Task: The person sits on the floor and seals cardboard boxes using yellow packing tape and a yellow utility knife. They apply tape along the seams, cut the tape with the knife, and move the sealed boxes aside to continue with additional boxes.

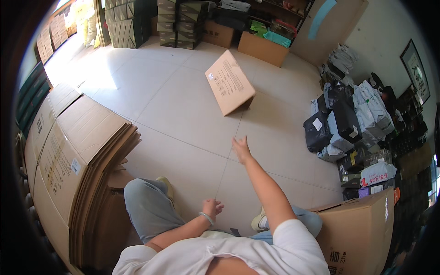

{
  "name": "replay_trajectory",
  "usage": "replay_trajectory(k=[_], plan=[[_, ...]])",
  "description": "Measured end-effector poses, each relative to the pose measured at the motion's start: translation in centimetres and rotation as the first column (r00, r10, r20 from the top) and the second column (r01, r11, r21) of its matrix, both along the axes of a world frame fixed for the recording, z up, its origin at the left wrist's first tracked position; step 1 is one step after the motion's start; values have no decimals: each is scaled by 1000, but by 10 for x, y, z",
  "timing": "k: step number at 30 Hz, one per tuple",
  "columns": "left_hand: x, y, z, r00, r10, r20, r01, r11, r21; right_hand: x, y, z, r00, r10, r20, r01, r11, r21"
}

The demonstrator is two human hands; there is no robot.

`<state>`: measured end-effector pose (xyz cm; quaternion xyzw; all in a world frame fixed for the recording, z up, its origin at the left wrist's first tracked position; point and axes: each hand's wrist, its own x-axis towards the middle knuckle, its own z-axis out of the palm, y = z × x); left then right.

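My right hand [241, 149] reaches forward over the tiled floor, thumb and forefinger spread, with nothing in it. Ahead of it, apart from the fingers, a folded brown cardboard sheet [228, 83] with printing leans at a tilt, its lower right edge bent under. Whether all of it rests on the floor I cannot tell. Close to my body, between my knees, my left hand [212, 209] hangs with loosely bent fingers apart and holds nothing visible. A pale bracelet [206, 218] circles that wrist.
Flattened cardboard boxes [68, 151] are stacked high at my left. A large carton [355, 229] stands by my right knee. Wrapped parcels [343, 123] pile up along the right wall. Dark green boxes [181, 23] and an open carton [262, 48] line the back.
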<state>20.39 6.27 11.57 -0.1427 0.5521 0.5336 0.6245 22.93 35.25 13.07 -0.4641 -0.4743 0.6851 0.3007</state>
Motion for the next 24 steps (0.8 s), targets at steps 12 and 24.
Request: replay_trajectory(k=[12,24], plan=[[-6,-21,-2,974,-226,-21,227,973,44,150,-83,15,944,-327,28,322,939,121],[-144,-188,162,546,455,-704,54,819,571,142,-199,132,947,308,94,-321,877,357]])
